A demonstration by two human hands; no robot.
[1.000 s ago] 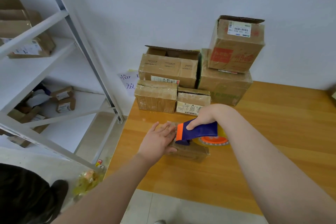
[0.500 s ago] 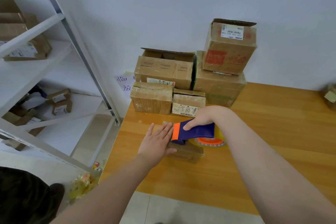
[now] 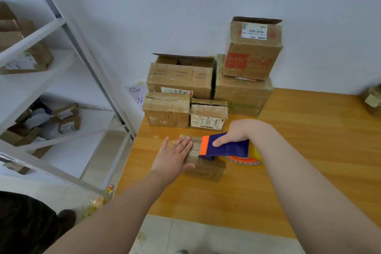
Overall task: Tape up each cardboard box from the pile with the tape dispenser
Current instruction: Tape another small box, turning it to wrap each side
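A: Hands?
B: The left hand (image 3: 175, 155) lies flat, fingers straight, on the small brown cardboard box (image 3: 208, 169) at frame centre. The right hand (image 3: 235, 132) grips the blue-and-orange plastic tape dispenser (image 3: 228, 148), whose front end is on that box.
A: Beyond?
B: A pile of brown cardboard boxes (image 3: 181, 80), upper centre, on the orange wooden table (image 3: 309, 140).

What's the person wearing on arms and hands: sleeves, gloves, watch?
Nothing visible. Left hand and right hand have no gloves or rings. Left forearm and right forearm are uncovered to the frame edge: no sleeve, watch or wristband in view.
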